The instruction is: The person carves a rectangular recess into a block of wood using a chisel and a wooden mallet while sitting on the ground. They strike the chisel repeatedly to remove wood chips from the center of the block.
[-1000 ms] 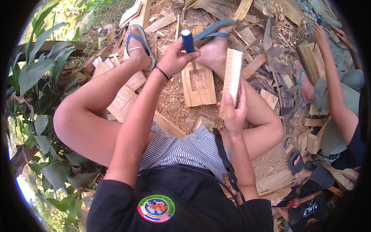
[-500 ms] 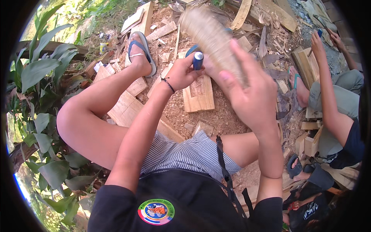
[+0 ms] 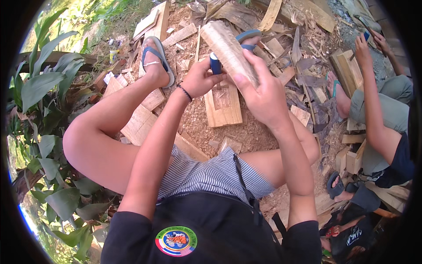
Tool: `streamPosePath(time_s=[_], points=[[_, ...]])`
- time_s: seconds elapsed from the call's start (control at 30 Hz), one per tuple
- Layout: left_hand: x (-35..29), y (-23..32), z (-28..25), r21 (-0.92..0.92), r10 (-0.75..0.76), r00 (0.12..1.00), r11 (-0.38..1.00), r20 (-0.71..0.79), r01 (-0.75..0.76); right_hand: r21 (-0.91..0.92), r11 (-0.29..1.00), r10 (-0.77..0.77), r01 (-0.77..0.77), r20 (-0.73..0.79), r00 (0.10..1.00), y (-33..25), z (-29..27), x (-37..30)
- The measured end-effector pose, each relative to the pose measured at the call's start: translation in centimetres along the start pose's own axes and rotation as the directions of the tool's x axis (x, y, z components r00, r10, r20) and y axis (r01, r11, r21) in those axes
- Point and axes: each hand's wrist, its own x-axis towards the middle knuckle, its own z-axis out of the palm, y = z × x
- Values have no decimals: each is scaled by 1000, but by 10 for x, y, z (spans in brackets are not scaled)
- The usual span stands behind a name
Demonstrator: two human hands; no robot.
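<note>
Where left hand (image 3: 198, 80) curls — blue handle (image 3: 215, 64) inside.

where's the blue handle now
In the head view, the blue handle is upper-middle, in the left hand, beside the wooden block in the right hand.

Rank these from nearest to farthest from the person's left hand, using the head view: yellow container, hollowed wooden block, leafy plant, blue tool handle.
1. Blue tool handle: gripped in the left hand.
2. Hollowed wooden block: below and right of that hand.
3. Yellow container: left, past the sandalled left foot.
4. Leafy plant: far left.
</note>
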Motion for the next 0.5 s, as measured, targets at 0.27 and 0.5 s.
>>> streamPosePath(time_s=[0.27,0.5], points=[[35,-2,-28,-92,-295,953,949,72,301,796,586,398,-152,-119,909,65,97,-69],[25,-21,-13,-186,-42,992,982,-120,20,594,794,314,-129,-219,924,108,153,-82]])
